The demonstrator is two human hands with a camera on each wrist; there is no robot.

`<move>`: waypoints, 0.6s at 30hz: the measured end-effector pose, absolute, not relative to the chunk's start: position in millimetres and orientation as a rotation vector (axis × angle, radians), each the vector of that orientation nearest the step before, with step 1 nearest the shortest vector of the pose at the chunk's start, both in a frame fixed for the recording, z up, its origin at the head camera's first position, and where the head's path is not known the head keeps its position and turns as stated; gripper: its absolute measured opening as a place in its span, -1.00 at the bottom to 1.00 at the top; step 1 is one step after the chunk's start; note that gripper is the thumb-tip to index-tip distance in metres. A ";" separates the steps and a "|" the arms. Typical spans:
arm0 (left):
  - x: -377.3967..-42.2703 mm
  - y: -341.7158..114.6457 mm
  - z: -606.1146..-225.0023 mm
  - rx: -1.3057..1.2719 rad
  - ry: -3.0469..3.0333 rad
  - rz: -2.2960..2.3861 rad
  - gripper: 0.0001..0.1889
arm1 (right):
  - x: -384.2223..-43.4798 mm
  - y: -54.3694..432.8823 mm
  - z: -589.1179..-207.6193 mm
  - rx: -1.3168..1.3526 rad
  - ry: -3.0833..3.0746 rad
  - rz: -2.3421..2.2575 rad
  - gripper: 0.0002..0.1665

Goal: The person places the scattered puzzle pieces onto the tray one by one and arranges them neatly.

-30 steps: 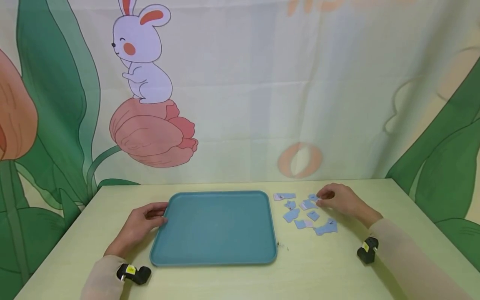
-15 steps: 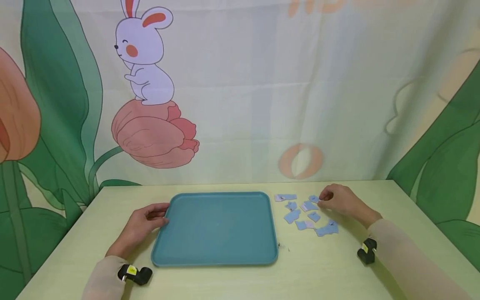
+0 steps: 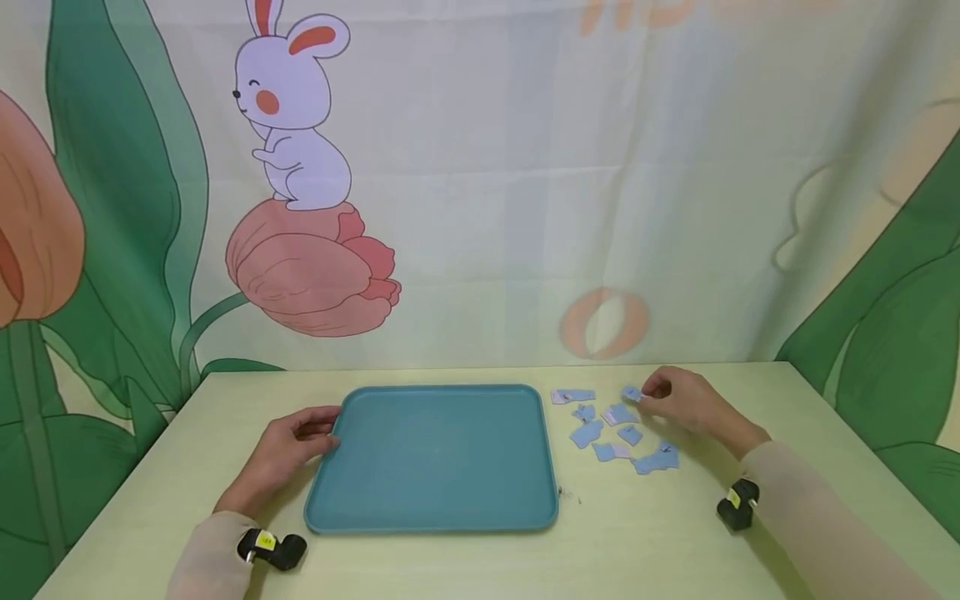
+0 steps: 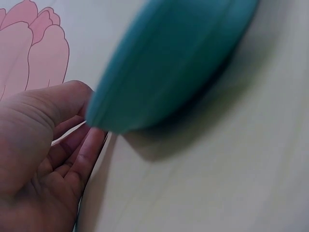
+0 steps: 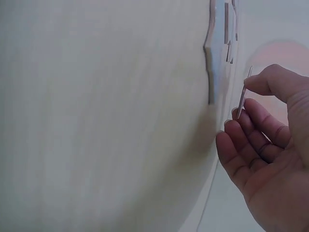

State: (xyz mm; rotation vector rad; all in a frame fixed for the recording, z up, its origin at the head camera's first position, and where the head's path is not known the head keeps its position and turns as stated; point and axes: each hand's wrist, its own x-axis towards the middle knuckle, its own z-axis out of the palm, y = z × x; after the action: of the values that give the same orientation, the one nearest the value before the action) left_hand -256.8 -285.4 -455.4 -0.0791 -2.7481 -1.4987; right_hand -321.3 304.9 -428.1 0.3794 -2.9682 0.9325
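My left hand grips the left rim of a teal rectangular tray that bears nothing. In the left wrist view the thumb lies against the rim of the tray, with fingers on its other side. Past the tray's right end, my right hand pinches a small light-blue jigsaw puzzle piece between thumb and fingertips. That puzzle piece appears edge-on in the right wrist view, raised off the table. Several other blue puzzle pieces lie scattered nearby, some with pink parts.
The pale yellow-green table ends at the back against a printed curtain. The curtain carries a rabbit and tulips. A few tiny dark specks sit by the tray's right edge. Each sleeve bears a black wrist camera.
My right hand has drawn one blue puzzle piece slightly up from beside its neighbour. My left hand stays at the tray rim. The head view has shifted a little.
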 end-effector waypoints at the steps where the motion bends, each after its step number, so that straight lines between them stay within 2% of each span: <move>1: -256.9 -285.6 -455.0 -0.085 -2.748 -1.497 -0.44 | -321.0 303.5 -427.7 0.383 -2.957 0.938 -0.73; 18: -254.7 -284.0 -455.0 -0.068 -2.750 -1.498 -0.44 | -314.0 241.2 -405.4 0.655 -2.797 1.109 -0.83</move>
State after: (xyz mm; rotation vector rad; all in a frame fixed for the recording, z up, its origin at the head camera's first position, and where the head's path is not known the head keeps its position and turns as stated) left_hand -254.7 -284.0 -455.0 -0.0684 -2.7501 -1.4978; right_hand -314.0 241.2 -405.4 0.6551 -2.7971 1.1095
